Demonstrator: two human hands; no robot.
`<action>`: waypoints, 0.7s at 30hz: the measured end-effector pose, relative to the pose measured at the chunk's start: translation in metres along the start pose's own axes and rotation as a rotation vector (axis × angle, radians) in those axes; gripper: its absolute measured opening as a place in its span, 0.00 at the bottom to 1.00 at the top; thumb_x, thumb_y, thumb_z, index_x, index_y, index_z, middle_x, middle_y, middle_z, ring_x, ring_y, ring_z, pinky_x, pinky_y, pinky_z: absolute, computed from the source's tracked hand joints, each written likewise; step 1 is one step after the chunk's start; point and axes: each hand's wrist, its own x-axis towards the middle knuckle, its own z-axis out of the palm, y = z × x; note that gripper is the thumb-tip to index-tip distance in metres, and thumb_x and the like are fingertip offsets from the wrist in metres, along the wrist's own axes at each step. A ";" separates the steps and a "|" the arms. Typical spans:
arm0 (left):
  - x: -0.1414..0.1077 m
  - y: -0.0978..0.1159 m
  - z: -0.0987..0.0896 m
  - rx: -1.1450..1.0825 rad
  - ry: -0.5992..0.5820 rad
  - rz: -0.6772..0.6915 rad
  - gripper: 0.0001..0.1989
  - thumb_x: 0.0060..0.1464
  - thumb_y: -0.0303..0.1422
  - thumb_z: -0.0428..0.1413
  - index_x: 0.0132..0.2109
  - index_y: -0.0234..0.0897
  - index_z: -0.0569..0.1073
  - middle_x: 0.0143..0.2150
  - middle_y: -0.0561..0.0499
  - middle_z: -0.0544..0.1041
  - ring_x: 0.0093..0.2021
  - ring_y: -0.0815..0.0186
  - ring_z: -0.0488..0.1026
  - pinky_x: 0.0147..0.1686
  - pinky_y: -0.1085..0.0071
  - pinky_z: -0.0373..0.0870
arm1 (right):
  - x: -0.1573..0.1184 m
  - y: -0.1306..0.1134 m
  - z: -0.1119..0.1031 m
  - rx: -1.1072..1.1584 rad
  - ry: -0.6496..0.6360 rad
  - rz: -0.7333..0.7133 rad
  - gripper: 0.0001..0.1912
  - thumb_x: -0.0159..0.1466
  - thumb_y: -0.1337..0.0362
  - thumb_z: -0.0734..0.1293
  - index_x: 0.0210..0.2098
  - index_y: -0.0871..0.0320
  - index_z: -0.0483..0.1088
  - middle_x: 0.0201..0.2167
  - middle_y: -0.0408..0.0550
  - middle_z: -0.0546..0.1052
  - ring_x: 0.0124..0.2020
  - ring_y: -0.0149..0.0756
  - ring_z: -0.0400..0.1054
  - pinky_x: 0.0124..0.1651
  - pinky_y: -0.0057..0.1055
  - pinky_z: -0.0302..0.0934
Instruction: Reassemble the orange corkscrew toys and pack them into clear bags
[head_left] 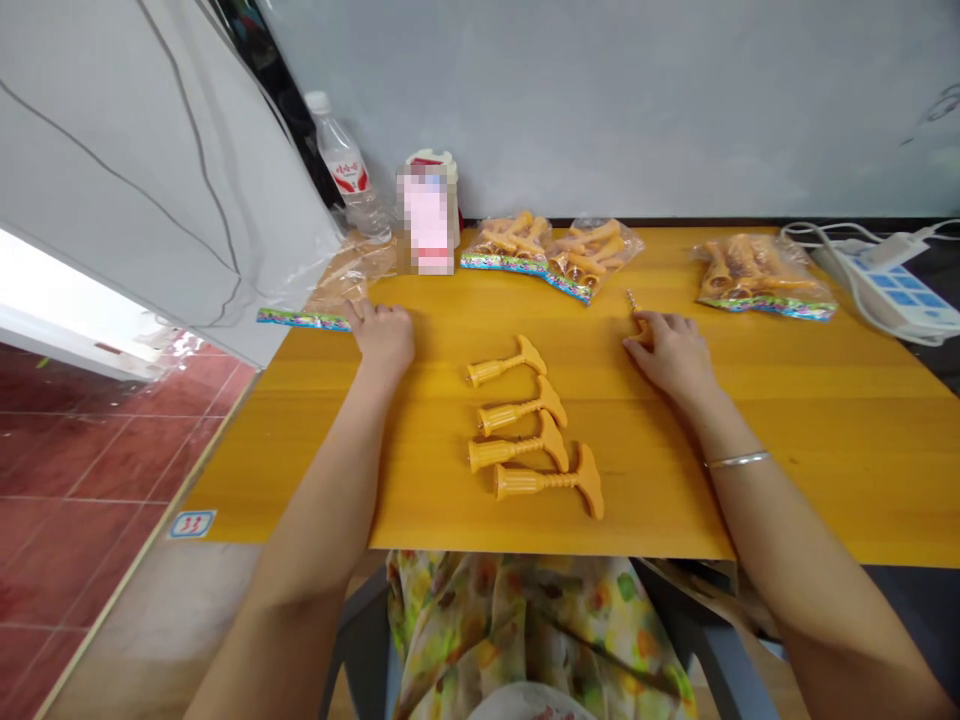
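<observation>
My left hand rests on the table with its fingers a little spread. Its fingertips reach the colourful header strip of a clear plastic bag that lies flat. My right hand is closed over a yellow corkscrew, whose spiral metal tip sticks out beyond the fingers; much of its handle is hidden. Between my hands lie several yellow T-handled corkscrews in a slanting column, their handles toward the right and ribbed sleeves toward the left.
Clear bags of yellow corkscrews stand along the back, with another bag at the right. A water bottle and a blurred upright item are at the back left. A power strip with white cables sits at the right edge.
</observation>
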 end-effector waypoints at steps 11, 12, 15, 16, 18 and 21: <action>-0.021 0.068 -0.016 -0.729 -0.144 0.446 0.19 0.60 0.33 0.48 0.57 0.35 0.71 0.54 0.42 0.76 0.54 0.58 0.72 0.57 0.62 0.67 | 0.003 -0.017 -0.008 0.635 0.087 0.106 0.23 0.71 0.44 0.51 0.42 0.55 0.65 0.40 0.55 0.77 0.36 0.43 0.72 0.39 0.40 0.67; -0.024 0.072 -0.019 -0.768 -0.151 0.463 0.19 0.61 0.33 0.49 0.57 0.34 0.70 0.54 0.42 0.75 0.54 0.59 0.72 0.57 0.62 0.67 | 0.002 -0.023 -0.008 0.801 0.098 0.106 0.24 0.71 0.42 0.50 0.41 0.54 0.63 0.41 0.54 0.77 0.33 0.40 0.72 0.37 0.38 0.67; -0.030 0.079 -0.024 -0.825 -0.168 0.523 0.18 0.61 0.33 0.51 0.56 0.35 0.70 0.56 0.42 0.75 0.56 0.58 0.71 0.59 0.61 0.65 | -0.006 -0.043 -0.009 1.157 0.036 0.052 0.23 0.69 0.39 0.53 0.39 0.52 0.62 0.42 0.51 0.77 0.31 0.36 0.73 0.34 0.35 0.69; -0.031 0.080 -0.025 -0.826 -0.169 0.544 0.17 0.61 0.32 0.51 0.56 0.35 0.70 0.56 0.42 0.75 0.56 0.58 0.71 0.60 0.60 0.65 | -0.009 -0.049 -0.009 1.219 0.011 0.023 0.23 0.69 0.39 0.55 0.39 0.52 0.62 0.40 0.50 0.77 0.32 0.36 0.73 0.35 0.35 0.70; -0.031 0.080 -0.025 -0.808 -0.167 0.580 0.17 0.61 0.31 0.51 0.56 0.35 0.71 0.54 0.42 0.76 0.56 0.58 0.71 0.59 0.59 0.65 | -0.014 -0.058 -0.009 1.293 -0.019 -0.023 0.23 0.68 0.38 0.57 0.37 0.52 0.64 0.38 0.49 0.77 0.35 0.37 0.73 0.35 0.35 0.71; -0.032 0.080 -0.021 -0.760 -0.152 0.632 0.16 0.62 0.29 0.51 0.56 0.35 0.71 0.52 0.43 0.76 0.54 0.58 0.71 0.57 0.58 0.67 | -0.018 -0.064 -0.012 1.351 -0.009 -0.030 0.23 0.67 0.39 0.59 0.36 0.52 0.65 0.36 0.49 0.77 0.35 0.36 0.73 0.34 0.33 0.71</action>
